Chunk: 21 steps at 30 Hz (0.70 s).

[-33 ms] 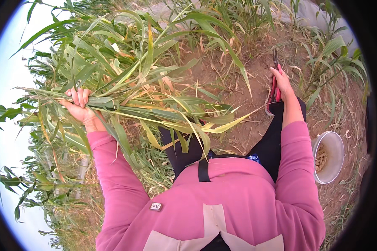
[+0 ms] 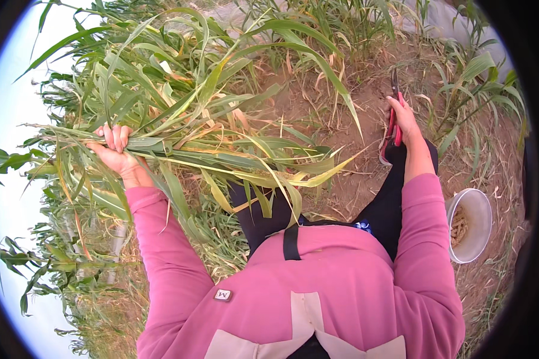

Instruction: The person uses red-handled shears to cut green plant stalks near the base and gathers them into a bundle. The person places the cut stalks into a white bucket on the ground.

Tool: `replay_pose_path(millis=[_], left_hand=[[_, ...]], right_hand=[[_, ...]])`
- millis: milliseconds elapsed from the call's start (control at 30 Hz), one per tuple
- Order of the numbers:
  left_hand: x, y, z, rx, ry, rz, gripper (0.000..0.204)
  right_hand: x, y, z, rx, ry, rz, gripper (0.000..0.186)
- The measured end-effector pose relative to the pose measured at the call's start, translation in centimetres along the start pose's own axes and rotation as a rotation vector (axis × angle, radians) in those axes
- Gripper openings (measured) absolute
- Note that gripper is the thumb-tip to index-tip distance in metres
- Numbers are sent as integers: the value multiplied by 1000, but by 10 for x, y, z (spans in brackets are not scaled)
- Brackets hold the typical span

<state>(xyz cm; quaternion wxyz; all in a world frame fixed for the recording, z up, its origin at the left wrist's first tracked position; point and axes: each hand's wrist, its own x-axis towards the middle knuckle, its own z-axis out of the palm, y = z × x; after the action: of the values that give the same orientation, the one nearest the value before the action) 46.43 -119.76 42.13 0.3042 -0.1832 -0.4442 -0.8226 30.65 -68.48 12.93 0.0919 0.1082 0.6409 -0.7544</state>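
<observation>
Out to the person's left, the left hand [image 2: 115,148] is clamped around a bundle of leafy stalks [image 2: 209,160], its fingers curled over the top near the narrow end. From that grip the bundle stretches across in front of the body, its long blades, green mixed with yellow and dry tan, fanning out toward the middle and drooping in part over the dark trousers [image 2: 377,200]. On the other side, the right hand [image 2: 406,119] is closed on red-handled pruning shears [image 2: 399,99], the thumb lying along the handle; the other fingers are mostly hidden, and whether the blades are parted I cannot tell. The shears point away from the body, well apart from the bundle, above bare brown soil [image 2: 341,186] strewn with dry scraps. Just beside the right sleeve [image 2: 425,233] stands a white bucket [image 2: 480,230] with pale, stubby pieces [image 2: 459,227] inside. A pink top [image 2: 341,275] covers the torso, with a black strap [image 2: 291,243] at its hem and a small square badge [image 2: 223,295] on the left chest. Tall green plants [image 2: 135,78] crowd the left and far side, and pale sheeting [image 2: 455,23] shows beyond the soil.
</observation>
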Motion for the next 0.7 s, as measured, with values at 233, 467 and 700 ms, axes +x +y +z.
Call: replay_pose_path(millis=[233, 467, 700], left_hand=[[-8, -16, -16, 21, 132, 3, 45], [-21, -39, -12, 122, 187, -40, 51], [-35, -68, 12, 159, 99, -122, 48]], right_hand=[[-9, -5, 6, -36, -20, -9, 24], [-71, -39, 33, 148, -240, -246, 24], [-190, -83, 146, -382, -682, -372, 31]])
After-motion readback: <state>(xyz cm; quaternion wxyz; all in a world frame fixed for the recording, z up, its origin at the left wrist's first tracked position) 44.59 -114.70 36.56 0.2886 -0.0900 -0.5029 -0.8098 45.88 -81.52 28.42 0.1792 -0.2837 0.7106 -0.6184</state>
